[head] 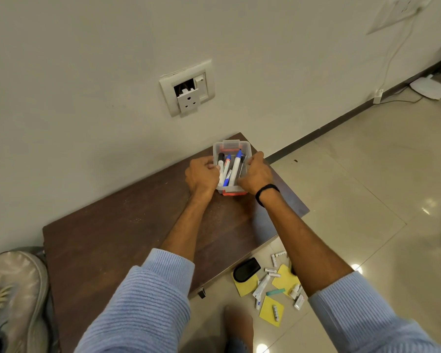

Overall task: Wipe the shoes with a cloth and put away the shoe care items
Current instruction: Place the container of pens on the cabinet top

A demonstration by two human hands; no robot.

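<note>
A small clear plastic box [231,147] with red clips stands on the far right end of a dark wooden table [117,240], close to the wall. Inside it lie several markers [236,166] with blue and black caps. My left hand [201,174] grips the box's left side and my right hand [256,174] grips its right side. A pale grey sneaker [13,296] with light laces sits at the lower left, beside the table's near left corner. No cloth is in view.
On the tiled floor [367,174] right of the table lie yellow sticky notes [270,310], a black oval case [246,269], small batteries and tubes [261,289]. My bare foot [237,324] stands below them. A loose wall socket [187,91] hangs above the table; a white device [429,86] sits far right.
</note>
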